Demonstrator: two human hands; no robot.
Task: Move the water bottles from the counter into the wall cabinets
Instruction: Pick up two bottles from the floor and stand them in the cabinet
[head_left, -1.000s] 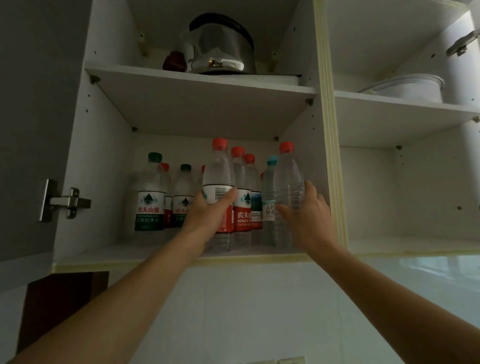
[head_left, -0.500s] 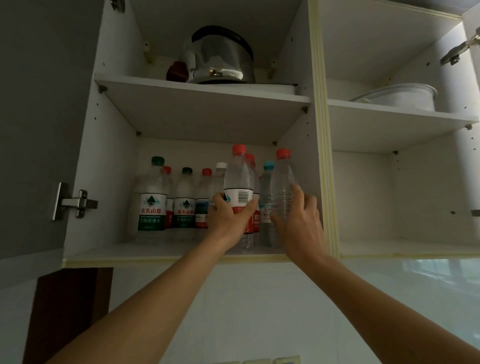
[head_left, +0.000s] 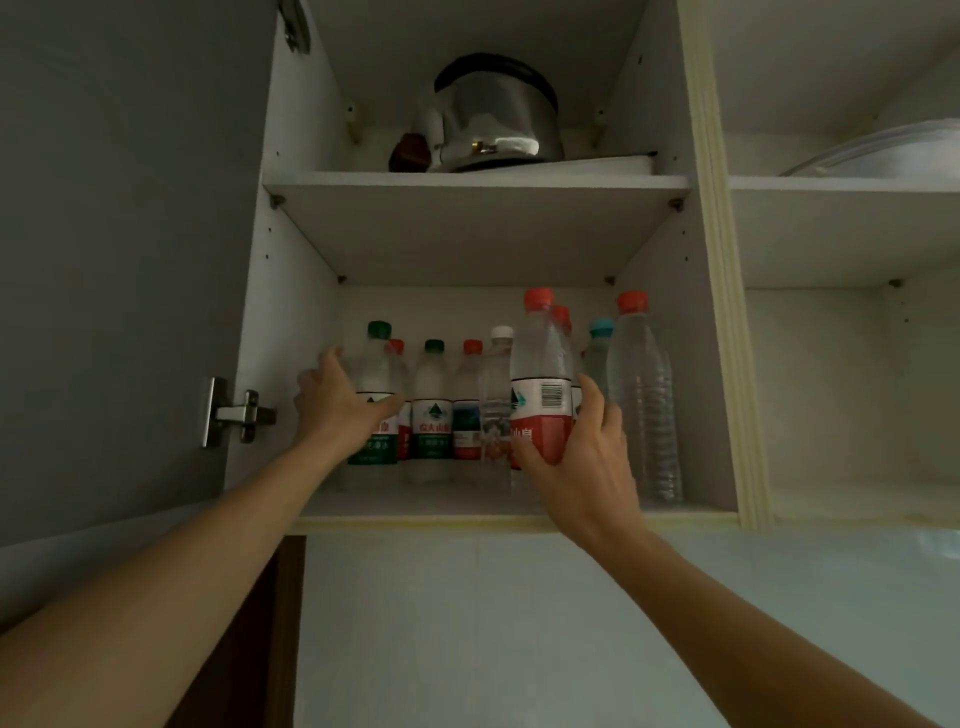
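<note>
A home kitchen: white wall cabinets (head_left: 478, 228) holding a steel kettle (head_left: 498, 119).

Water bottles (head_left: 431, 410) crowding the lower shelf (head_left: 415, 506) wall to wall, open front strip lying before them, headroom opening above their caps, right compartment (head_left: 831, 395) standing open.

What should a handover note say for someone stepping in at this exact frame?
Left hand: grips the green-capped bottle at the row's left end.
Right hand: fingers curled round the red-label bottle, near the shelf front.
Done: a row of bottles stands on the lower shelf of the left cabinet; a clear red-capped bottle stands at its right end.
Left: let go of both bottles. The counter is out of view, so I cannot tell what remains there.
</note>
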